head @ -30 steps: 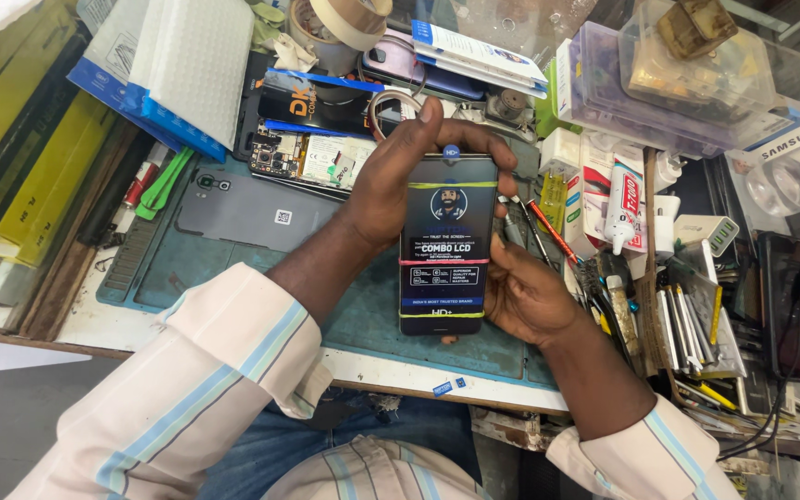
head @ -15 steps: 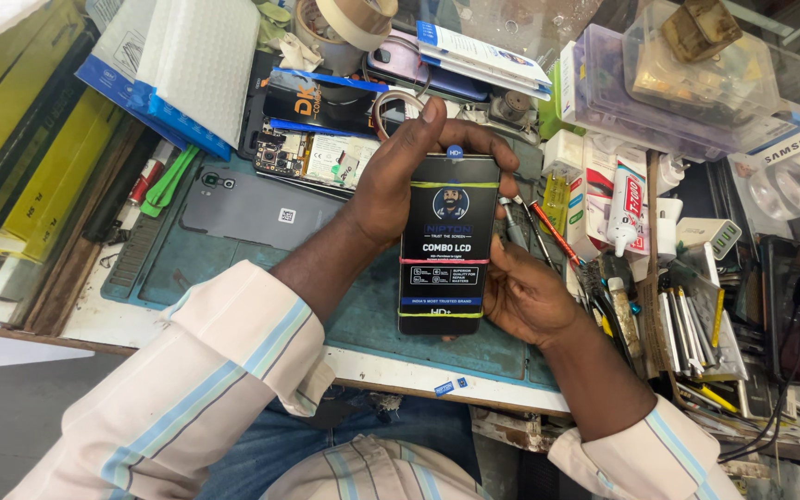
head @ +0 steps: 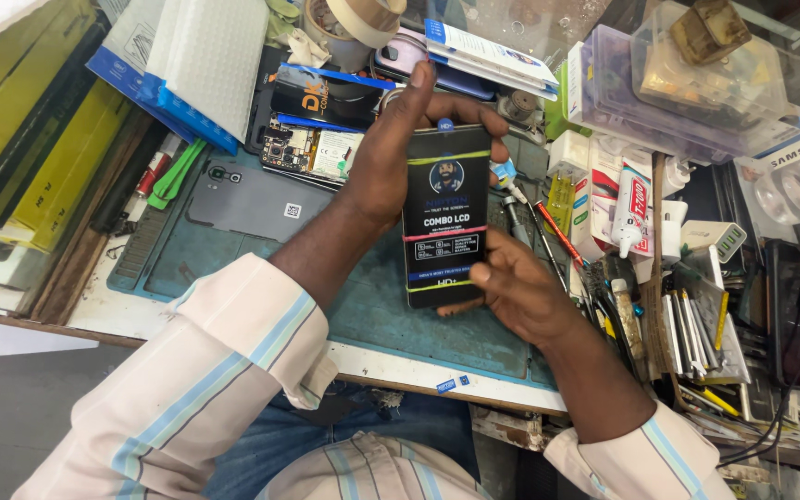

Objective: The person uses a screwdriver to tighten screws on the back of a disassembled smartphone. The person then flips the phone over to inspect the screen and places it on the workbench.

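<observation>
Holding a flat black rectangular cardboard box [head: 444,215] upright between both hands above the teal desk mat [head: 233,255], my left hand [head: 391,157] clamps its top, my right hand [head: 520,296] its bottom corner; a grey phone back cover [head: 252,199] lies left of them.

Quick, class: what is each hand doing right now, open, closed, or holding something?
Left hand: closed around the top of the black flat box.
Right hand: gripping the same box's lower end.
</observation>
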